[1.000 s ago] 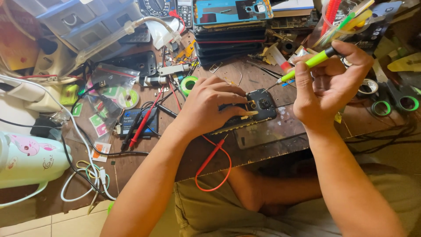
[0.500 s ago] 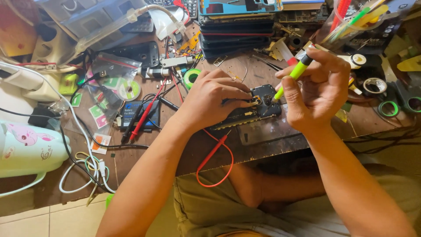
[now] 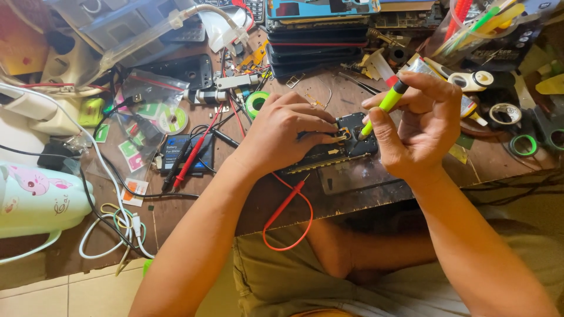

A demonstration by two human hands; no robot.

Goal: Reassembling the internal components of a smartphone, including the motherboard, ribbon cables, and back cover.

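Phone (image 3: 332, 149), opened, lies on the desk (image 3: 411, 176) edge under both hands. Left hand (image 3: 282, 138) presses it flat, fingers down. Right hand (image 3: 420, 126) pinches a green screwdriver (image 3: 385, 107), tip seemingly touching the board.

Right hand (image 3: 426, 126) holds screwdriver (image 3: 385, 105) over phone (image 3: 338, 147).
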